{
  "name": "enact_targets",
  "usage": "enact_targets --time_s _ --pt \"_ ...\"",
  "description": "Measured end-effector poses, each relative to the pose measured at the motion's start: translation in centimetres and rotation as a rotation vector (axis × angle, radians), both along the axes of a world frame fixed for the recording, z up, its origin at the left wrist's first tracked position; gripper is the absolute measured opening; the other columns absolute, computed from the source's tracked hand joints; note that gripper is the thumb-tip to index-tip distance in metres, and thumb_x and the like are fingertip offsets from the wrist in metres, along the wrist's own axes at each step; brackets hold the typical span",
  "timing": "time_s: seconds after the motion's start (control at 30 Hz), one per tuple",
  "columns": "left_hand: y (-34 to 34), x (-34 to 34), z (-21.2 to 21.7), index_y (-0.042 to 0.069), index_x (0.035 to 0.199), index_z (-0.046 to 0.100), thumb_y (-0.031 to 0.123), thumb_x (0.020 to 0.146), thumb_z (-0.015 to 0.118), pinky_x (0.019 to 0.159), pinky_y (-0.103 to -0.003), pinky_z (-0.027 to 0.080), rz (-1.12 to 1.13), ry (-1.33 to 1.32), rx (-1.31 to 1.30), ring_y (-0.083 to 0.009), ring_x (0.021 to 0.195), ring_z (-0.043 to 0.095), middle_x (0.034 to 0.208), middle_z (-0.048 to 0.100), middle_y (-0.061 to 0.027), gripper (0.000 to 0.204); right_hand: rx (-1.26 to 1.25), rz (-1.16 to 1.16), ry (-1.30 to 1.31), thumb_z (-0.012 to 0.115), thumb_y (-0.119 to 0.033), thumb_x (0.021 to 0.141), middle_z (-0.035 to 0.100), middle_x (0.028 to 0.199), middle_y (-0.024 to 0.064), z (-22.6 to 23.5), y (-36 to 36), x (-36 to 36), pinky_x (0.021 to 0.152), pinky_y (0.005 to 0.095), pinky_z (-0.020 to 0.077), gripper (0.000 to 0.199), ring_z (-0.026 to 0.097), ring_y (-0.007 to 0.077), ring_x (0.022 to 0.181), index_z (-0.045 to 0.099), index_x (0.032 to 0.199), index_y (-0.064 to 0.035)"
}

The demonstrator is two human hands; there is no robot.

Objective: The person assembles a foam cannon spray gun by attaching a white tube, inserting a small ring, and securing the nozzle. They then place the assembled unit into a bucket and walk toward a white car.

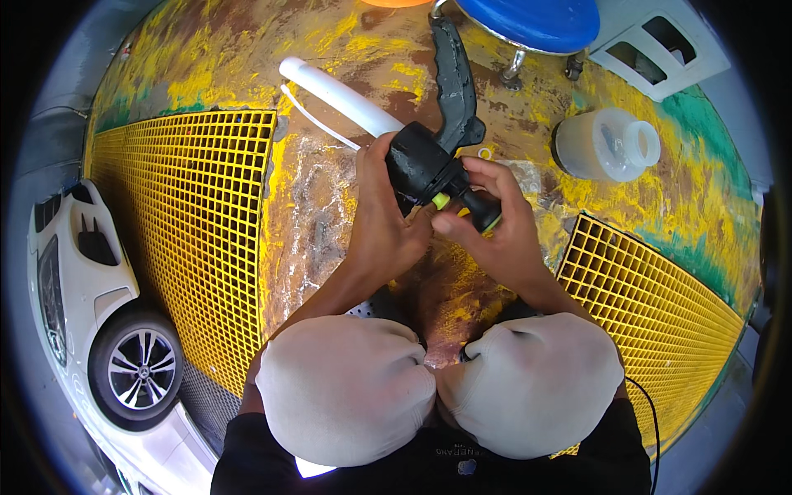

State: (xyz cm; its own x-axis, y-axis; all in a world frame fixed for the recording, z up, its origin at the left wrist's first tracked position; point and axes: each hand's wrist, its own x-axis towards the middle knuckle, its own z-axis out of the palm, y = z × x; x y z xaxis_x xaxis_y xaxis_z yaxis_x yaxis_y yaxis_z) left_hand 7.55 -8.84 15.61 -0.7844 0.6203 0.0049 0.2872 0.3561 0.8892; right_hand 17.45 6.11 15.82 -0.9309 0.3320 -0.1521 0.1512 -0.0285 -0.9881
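Observation:
Above my knees I hold the black head of a pump sprayer [419,165], tilted, with a thick white tube [342,95] running up and left from it. A thinner white hose [318,120] sticks out alongside. My left hand [384,223] is closed round the black body from the left. On the other side, my right hand [507,223] has its thumb and fingers closed on the narrow black nozzle end [483,208]. A bright green piece [440,200] shows between the hands. Just beyond lies a dark curved handle piece [455,87]; I cannot tell whether it touches the head.
A translucent open-necked bottle [598,144] stands on the stained floor to the right. Farther off are a blue stool [536,21] on casters and a white crate [660,49]. Yellow floor gratings [190,223] flank me. A white car [78,272] stands at left.

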Motion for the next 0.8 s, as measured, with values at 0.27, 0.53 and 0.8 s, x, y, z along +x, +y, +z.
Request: enact_targets --time_s 0.27,0.53,0.8 --pt "0.3 -0.1 -0.1 -0.001 0.141 0.029 -0.003 0.072 0.070 0.098 -0.044 0.041 -0.012 0.104 0.048 -0.0406 0.108 0.046 0.117 0.040 -0.0232 0.080 -0.021 -0.051 0.008 0.084 -0.011 0.077 0.067 0.105 0.0136 -0.3 -0.6 -1.1 0.085 0.0281 0.0501 0.054 0.064 0.0148 0.098 0.049 0.117 0.0017" --pt "0.5 -0.2 0.7 0.001 0.143 0.028 -0.001 0.072 0.074 0.106 -0.044 0.037 -0.023 0.090 -0.042 -0.0423 0.121 0.042 0.129 0.035 -0.0224 0.085 0.049 -0.042 0.016 0.082 -0.011 0.078 0.069 0.095 0.0145 -0.3 0.2 -1.3 0.066 0.0240 0.0523 0.050 0.066 0.0122 0.081 0.050 0.114 0.0031" --pt "0.4 -0.9 -0.1 0.002 0.145 0.027 -0.002 0.070 0.075 0.110 -0.043 0.034 -0.115 0.039 0.138 -0.0363 0.132 0.038 0.141 0.035 -0.0204 0.089 -0.286 -0.025 -0.200 0.081 -0.016 0.079 0.069 0.086 0.0126 1.9 1.0 -1.0 0.048 0.0240 0.0462 0.051 0.059 0.0089 0.059 0.050 0.115 0.0005"
